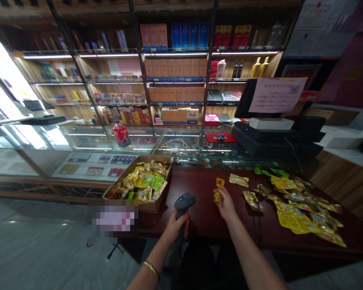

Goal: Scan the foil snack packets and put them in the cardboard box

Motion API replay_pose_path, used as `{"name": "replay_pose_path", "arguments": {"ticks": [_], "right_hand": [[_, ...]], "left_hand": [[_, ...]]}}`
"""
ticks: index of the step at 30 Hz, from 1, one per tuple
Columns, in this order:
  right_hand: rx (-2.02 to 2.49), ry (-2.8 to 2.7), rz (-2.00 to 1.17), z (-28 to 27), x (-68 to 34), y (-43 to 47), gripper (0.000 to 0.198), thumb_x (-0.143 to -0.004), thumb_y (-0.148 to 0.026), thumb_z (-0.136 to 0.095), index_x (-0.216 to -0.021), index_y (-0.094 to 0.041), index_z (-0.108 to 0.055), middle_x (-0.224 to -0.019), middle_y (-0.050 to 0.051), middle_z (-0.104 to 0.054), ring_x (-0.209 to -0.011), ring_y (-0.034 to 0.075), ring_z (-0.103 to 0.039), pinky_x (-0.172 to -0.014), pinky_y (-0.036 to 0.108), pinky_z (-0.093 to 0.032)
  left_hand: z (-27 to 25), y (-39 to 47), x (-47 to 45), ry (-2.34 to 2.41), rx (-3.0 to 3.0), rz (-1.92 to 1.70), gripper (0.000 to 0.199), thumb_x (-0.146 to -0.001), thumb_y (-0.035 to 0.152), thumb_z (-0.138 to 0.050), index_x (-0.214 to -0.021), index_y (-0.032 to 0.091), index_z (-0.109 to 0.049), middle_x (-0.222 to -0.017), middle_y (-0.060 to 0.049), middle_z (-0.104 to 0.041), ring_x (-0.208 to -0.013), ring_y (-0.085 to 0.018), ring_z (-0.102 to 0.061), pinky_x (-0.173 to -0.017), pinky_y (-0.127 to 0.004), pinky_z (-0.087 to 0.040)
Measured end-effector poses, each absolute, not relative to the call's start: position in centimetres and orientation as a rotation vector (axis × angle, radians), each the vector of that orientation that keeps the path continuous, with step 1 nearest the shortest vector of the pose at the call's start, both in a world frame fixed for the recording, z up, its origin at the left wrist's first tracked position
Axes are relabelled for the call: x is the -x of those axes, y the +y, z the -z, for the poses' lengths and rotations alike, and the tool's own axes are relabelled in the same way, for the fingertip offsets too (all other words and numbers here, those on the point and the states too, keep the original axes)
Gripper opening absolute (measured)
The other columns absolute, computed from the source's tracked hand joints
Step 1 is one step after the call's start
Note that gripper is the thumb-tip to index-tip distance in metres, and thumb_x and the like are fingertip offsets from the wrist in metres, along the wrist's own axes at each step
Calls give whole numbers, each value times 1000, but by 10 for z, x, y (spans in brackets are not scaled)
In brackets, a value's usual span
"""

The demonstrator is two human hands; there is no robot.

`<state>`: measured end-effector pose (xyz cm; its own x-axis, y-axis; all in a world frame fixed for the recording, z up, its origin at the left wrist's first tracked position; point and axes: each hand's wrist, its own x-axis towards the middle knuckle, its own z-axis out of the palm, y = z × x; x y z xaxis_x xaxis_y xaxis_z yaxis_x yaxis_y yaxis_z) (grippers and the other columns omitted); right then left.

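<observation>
My left hand is wrapped round the handle of a dark barcode scanner, its head raised above the dark red table. Pinched in my right hand is a small yellow and gold snack packet. A cardboard box full of gold, yellow and green packets stands left of the scanner. To the right of my right hand, a single gold packet lies flat, and another gold packet is nearer my forearm. A loose pile of packets spreads over the table's right side.
Behind the table runs a glass display counter carrying a red-labelled bottle and a mouse on a red mat. A checkout monitor stands at the right. Stocked shelves line the back. A cable crosses the table by my right forearm.
</observation>
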<state>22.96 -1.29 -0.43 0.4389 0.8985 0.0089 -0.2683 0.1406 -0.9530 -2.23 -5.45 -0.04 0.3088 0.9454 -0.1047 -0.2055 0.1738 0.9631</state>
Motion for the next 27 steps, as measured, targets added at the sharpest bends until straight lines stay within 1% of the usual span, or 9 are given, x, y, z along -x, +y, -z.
{"name": "replay_pose_path", "arguments": {"ticks": [3,6,9,12,16,18,21,24,27], "right_hand": [[711,-561,-1264,4,-216,-19,34,-80,-54,-55,-93,-24,-64,-65,-6,-46,-45,10,-34,-42,22,-32],[506,-485,-1492,1,-214,-24,39,-80,-51,-54,-102,-21,-68,-62,-8,-36,-43,9,-27,-40,20,-29],[550,-496,-1532,-4,-213,-25,46,-81,-51,-50,-110,-20,-69,-66,-5,-44,-46,11,-33,-41,22,-33],[647,-530,-1475,-7,-212,-23,51,-80,-52,-47,-115,-21,-70,-79,2,-60,-56,16,-48,-47,26,-42],[807,-585,-1384,-5,-213,-21,56,-81,-55,-42,-115,-22,-72,-99,10,-73,-82,25,-67,-71,37,-56],[834,-621,-1367,-2,-213,-21,57,-82,-57,-40,-111,-23,-74,-108,12,-74,-96,28,-69,-82,43,-57],[804,-652,-1371,1,-215,-20,57,-82,-59,-38,-108,-24,-75,-117,12,-74,-107,30,-69,-90,46,-56],[774,-656,-1384,1,-216,-21,58,-82,-59,-39,-111,-24,-75,-116,12,-75,-107,31,-69,-92,48,-56],[753,-622,-1406,3,-216,-21,54,-82,-56,-45,-114,-23,-74,-105,10,-76,-95,28,-71,-85,45,-58]], "left_hand": [[-3,-56,23,873,-1085,-965,55,-74,65,-77,-93,18,-56,-49,5,-59,-32,-11,-49,-33,-19,-35],[-3,-55,24,828,-1104,-917,53,-75,64,-77,-91,17,-57,-49,5,-59,-32,-10,-49,-33,-19,-33],[3,-51,25,802,-1104,-858,54,-73,63,-78,-92,17,-58,-48,5,-59,-29,-10,-48,-32,-19,-31],[8,-49,27,782,-1101,-832,55,-71,64,-79,-92,17,-58,-48,5,-59,-29,-10,-48,-31,-19,-32],[6,-49,30,732,-1129,-779,48,-75,60,-78,-87,18,-58,-48,3,-59,-31,-10,-49,-32,-19,-32],[1,-49,30,711,-1160,-733,45,-77,59,-76,-84,17,-59,-48,3,-59,-31,-10,-49,-32,-19,-31],[-5,-49,29,681,-1186,-670,46,-75,59,-77,-81,18,-59,-47,3,-58,-30,-10,-48,-31,-19,-30],[-7,-48,28,695,-1162,-644,45,-75,58,-78,-84,18,-59,-48,4,-58,-31,-10,-49,-32,-18,-30],[-6,-49,26,736,-1127,-679,46,-74,57,-78,-89,18,-58,-51,5,-58,-32,-9,-48,-33,-18,-33]]}}
